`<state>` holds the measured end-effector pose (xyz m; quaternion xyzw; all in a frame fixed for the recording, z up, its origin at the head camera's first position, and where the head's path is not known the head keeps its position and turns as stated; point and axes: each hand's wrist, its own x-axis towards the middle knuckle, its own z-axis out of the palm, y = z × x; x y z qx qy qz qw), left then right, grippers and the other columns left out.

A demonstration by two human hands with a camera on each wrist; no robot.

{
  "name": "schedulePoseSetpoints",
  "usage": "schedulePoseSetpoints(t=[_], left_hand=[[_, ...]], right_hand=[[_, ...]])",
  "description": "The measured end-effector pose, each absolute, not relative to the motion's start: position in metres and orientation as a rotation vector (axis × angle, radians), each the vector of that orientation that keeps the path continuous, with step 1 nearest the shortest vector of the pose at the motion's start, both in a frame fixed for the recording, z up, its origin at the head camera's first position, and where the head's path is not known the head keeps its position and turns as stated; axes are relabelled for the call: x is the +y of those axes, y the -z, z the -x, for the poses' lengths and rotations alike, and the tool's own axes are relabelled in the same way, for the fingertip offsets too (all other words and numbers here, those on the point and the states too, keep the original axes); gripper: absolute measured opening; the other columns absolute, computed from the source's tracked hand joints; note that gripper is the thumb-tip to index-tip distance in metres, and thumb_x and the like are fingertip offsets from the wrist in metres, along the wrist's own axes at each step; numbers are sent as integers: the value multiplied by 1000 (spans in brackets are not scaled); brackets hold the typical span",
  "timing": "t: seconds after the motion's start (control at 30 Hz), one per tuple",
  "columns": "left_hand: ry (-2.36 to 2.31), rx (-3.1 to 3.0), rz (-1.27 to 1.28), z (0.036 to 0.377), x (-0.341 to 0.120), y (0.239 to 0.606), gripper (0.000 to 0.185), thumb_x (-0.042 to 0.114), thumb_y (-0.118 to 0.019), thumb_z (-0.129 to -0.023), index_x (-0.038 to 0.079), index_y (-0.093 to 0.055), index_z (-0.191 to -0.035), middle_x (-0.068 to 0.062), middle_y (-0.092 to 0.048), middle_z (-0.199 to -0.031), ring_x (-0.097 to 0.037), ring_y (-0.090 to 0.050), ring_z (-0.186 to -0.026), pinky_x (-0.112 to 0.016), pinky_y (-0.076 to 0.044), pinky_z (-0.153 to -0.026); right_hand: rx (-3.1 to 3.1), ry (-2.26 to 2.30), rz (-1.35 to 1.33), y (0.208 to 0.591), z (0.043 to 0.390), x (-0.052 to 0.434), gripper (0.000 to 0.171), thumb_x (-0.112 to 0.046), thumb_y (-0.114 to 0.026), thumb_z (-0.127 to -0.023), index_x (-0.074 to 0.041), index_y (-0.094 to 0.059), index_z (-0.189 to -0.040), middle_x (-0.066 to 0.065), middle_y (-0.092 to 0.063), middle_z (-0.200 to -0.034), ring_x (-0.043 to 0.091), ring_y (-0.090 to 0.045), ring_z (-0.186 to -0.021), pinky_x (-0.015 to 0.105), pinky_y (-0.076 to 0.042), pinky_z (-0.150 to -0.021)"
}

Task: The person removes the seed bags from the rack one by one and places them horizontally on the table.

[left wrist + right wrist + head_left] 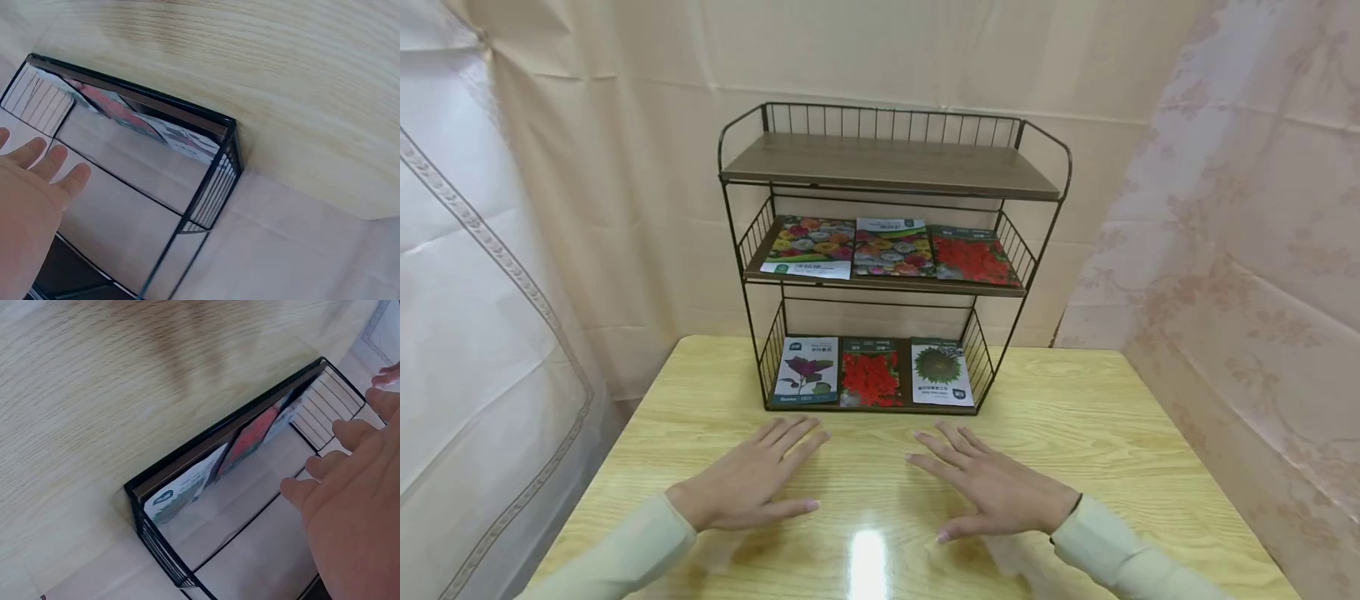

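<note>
**Both palms flat on table before packet rack**

Forearms in pale sleeves reaching in from the bottom edge, angled slightly toward each other. Left hand (752, 483) lying palm down on the table (1097, 433), fingers straight and a little spread, thumb out to the side. Right hand (996, 487) mirroring it: palm down, fingers extended, thumb splayed. Nothing gripped or pinched by either; only the tabletop touched. Fingertips pointing at the rack (891, 175), near its base but apart from it.

Rack standing at the far side of the table, three wooden shelves in a black wire frame. Six seed packets on it: three lying on the bottom shelf (871, 375), just beyond the fingertips, and three more on the middle shelf (891, 247). Top shelf seen only as a bare board.

Print on the packets too small to read. Wrist views tilted, showing only the rack's lower corner and slivers of the bottom packets. Left hand (31, 194) cut off at that frame's edge; right hand (353, 500) likewise, palm side hidden. Curtains behind and to both sides.
</note>
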<state>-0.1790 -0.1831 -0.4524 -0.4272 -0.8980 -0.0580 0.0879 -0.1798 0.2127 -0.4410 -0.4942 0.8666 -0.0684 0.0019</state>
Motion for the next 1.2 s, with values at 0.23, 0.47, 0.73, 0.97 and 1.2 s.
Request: schedulePoseSetpoints(t=[0.23,0.47,0.73,0.97,1.2], left_hand=[[524,-2714,1076,190,-195,439,61,52,-52,-106,17,-44,-155,-7,-43,-158,-30,-41,-144,-57,-37,-113],[1437,-2702,623,210,-209,399,39,46,-49,-109,16,-69,-124,-1,-70,-119,-29,-66,-107,-46,-53,-90],[1979,-2337,412,244,-216,357,54,52,-51,-106,0,-68,-109,-14,-70,-100,-21,-66,-78,-31,-55,-71],[2117,-2228,374,257,-212,337,51,51,-54,-105,2,-70,-104,-10,-70,-94,-16,-62,-71,-28,-53,-65],[2261,-2148,358,267,-208,322,60,51,-55,-105,-8,-65,-110,-11,-72,-92,-15,-61,-66,-27,-51,-61]], right_hand=[[2814,277,1590,424,185,200,78,-61,-57,-99,-17,-38,-159,6,-47,-157,38,-42,-144,57,-38,-112],[2885,835,1355,392,203,162,28,-41,-57,-107,-21,-77,-110,-11,-74,-98,5,-66,-80,29,-55,-69],[2232,1738,575,346,244,118,47,-51,-57,-104,-7,-74,-101,11,-73,-89,23,-64,-71,37,-57,-63],[1999,1912,401,327,275,96,54,-56,-58,-102,-3,-70,-111,8,-69,-93,18,-57,-67,30,-51,-61],[1928,1968,384,315,283,77,53,-55,-56,-103,-4,-69,-112,7,-70,-98,17,-57,-69,29,-51,-62]])
